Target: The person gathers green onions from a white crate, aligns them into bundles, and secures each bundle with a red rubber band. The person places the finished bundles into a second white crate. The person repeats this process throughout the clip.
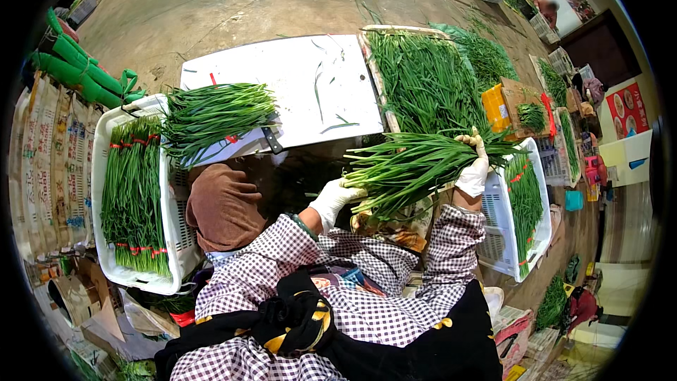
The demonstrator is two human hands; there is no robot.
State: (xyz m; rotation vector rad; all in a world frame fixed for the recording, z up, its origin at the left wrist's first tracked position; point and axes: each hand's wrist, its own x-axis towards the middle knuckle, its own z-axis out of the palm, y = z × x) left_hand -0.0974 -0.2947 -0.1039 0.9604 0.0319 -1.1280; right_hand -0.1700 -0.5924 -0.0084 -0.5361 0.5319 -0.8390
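A loose bunch of garlic chives (407,166) hangs over my lap between my two gloved hands. My left hand (334,201) pinches the pale stem ends at its left side. The fingers of my right hand (473,161) wrap the leafy part at the right. Just beyond lies a crate of loose chives (428,79). On the white board (296,84) rests another pile of chives (222,114), with a red tie partly under it. A knife (272,140) lies at the board's near edge, its blade mostly covered by that pile.
To my left stands a white plastic crate (177,254) of red-tied chive bundles (132,196); a similar crate (494,233) is at my right. Green rolled bundles (79,71) lie at far left. Beyond the right crate sits a cardboard box (521,100). A person (547,10) is in the background.
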